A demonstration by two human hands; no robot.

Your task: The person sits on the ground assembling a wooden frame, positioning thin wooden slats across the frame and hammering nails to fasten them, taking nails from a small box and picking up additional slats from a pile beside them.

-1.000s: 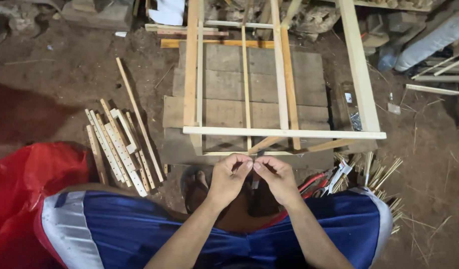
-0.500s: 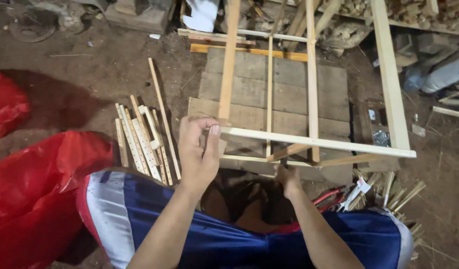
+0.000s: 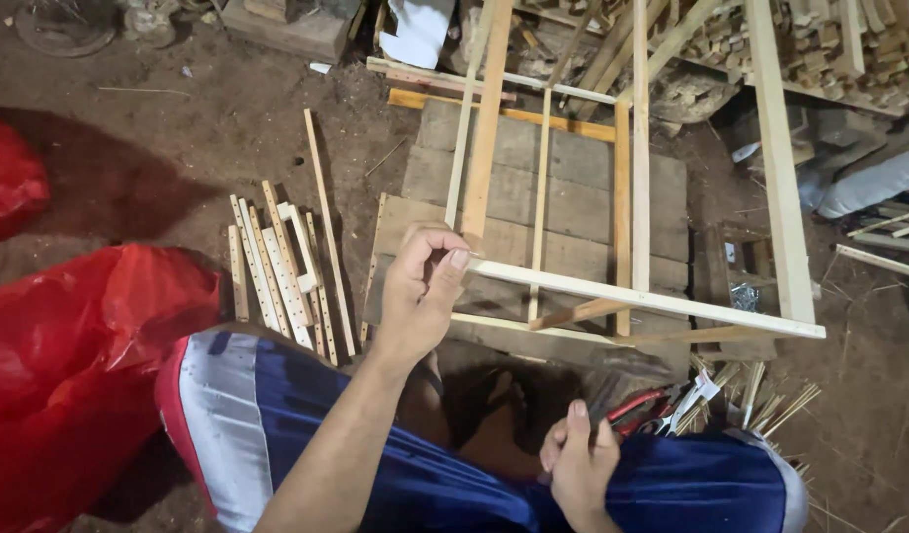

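On the dirt floor (image 3: 178, 128) beside red plastic bags (image 3: 69, 355), left hand (image 3: 420, 291) fingers clamp the wooden frame (image 3: 642, 296); right hand (image 3: 578, 469) loosely curled.

the frame (image 3: 632, 296) is set on the pallet (image 3: 573, 188), which lies on the floor (image 3: 178, 138). its near left corner is gripped by the left hand (image 3: 420, 291). the slats (image 3: 276, 271) are laid on the floor left of the pallet, with the bag (image 3: 69, 365) further left. the pliers (image 3: 642, 407) lie below the frame's near rail, just above the right hand (image 3: 578, 469). the sticks (image 3: 760, 395) are scattered right of the pliers.
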